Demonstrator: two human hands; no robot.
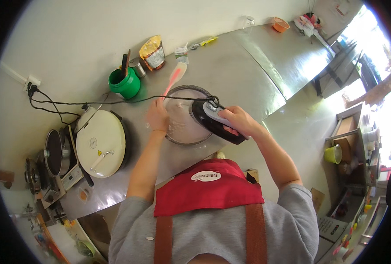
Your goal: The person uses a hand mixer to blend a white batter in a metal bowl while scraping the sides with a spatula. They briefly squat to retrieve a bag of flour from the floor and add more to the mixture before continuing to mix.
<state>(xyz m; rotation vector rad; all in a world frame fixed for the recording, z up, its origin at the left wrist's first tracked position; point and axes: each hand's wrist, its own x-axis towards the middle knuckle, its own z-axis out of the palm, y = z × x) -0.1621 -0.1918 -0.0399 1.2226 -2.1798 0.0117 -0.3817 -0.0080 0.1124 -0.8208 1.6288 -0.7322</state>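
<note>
A black and grey electric hand mixer (212, 122) is gripped by its handle in my right hand (240, 120). It hangs over the right side of a round bowl (195, 144), and its beaters are hidden beneath its body. Pale, frothy mixture (179, 115) fills the bowl. At the bowl's left edge, my left hand (158, 115) is closed around the pink handle of a spatula (178, 73); its pale blade points up and away from me. The mixer's black cord (149, 98) runs leftward past my left hand to a wall socket (33, 83).
A green pot (125, 84) holding utensils, a shaker (137, 67) and a yellow pouch (153, 52) line the wall. To the left sits a round white-lidded electric pan (100, 143). An orange bowl (280, 25) stands at the far right of the metal table (212, 71).
</note>
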